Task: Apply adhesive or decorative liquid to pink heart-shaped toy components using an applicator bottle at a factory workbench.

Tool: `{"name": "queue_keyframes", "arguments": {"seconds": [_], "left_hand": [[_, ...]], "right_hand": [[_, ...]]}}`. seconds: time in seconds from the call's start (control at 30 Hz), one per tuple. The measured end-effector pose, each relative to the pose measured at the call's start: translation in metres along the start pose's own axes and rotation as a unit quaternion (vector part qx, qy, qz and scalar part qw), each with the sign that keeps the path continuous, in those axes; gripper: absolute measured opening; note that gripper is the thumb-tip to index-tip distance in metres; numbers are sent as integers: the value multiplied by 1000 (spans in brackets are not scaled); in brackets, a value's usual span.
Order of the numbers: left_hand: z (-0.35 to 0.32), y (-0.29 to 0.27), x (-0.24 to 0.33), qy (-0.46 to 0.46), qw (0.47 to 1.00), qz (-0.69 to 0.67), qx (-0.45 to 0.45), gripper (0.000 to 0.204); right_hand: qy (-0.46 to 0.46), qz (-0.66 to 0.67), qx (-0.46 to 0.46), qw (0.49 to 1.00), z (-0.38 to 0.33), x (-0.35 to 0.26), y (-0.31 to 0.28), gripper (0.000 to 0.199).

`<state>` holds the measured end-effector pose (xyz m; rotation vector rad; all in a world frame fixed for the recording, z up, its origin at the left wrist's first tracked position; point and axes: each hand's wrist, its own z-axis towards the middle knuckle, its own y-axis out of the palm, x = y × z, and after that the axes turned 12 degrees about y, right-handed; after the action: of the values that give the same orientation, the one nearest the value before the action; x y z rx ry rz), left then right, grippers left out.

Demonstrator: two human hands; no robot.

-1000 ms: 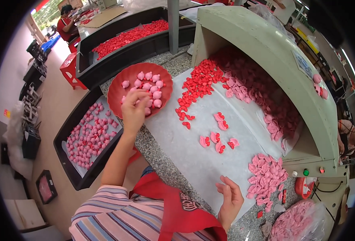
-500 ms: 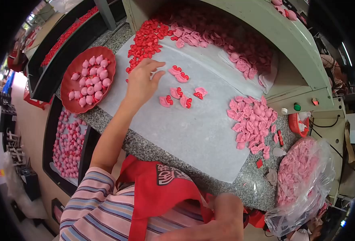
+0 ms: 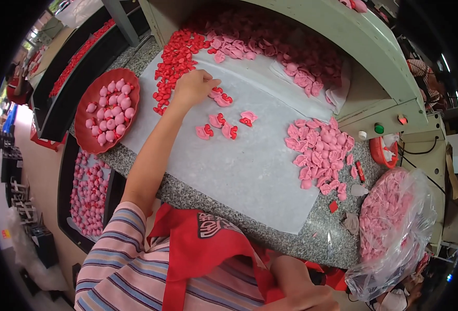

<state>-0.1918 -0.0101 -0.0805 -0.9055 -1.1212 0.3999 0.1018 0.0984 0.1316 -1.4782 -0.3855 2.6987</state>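
Note:
My left hand (image 3: pixel 191 87) reaches over the white sheet (image 3: pixel 224 176), fingers curled and thumb drawn in. Its fingertips are at a pair of pink moulded pieces with red trim (image 3: pixel 221 98); whether they grip anything is hidden. Several more such pink-and-red pieces (image 3: pixel 229 130) lie just below. Beside the hand is a heap of small red pieces (image 3: pixel 173 65). Low at the picture's edge, close to the red apron (image 3: pixel 203 254), is my right hand (image 3: pixel 304 295), its fingers largely out of sight.
A red bowl (image 3: pixel 81 129) of pink round pieces stands at the left, above a black tray (image 3: pixel 116 189). Plain pink pieces (image 3: pixel 320 150) are heaped at the right, near a clear bag (image 3: pixel 395 217) of more. A pale metal housing (image 3: pixel 364 39) arches over the far side.
My left hand has moved onto the upper pink-and-red pair, and its thumb and fingers have drawn together. My right hand has shifted to the right. The whole view has turned slightly.

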Motion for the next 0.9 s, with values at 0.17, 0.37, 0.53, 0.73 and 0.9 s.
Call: {"name": "queue_keyframes", "arguments": {"seconds": [0.17, 0.37, 0.53, 0.73, 0.9], "left_hand": [[24, 1, -14, 16, 995, -33, -89, 36], [33, -1, -17, 20, 974, -98, -205, 26], [28, -4, -22, 29, 979, -113, -169, 21], [5, -22, 6, -39, 947, -305, -90, 21], [-51, -12, 36, -113, 630, -750, -167, 29]], "right_hand": [[-119, -1, 58, 991, -2, 18, 13, 4], [-126, 10, 55, 991, 4, 22, 1, 4], [-158, 20, 67, 985, 6, 22, 0, 8], [-214, 28, 76, 973, 2, 31, -1, 15], [-277, 28, 87, 956, 10, 40, -3, 19]]}}
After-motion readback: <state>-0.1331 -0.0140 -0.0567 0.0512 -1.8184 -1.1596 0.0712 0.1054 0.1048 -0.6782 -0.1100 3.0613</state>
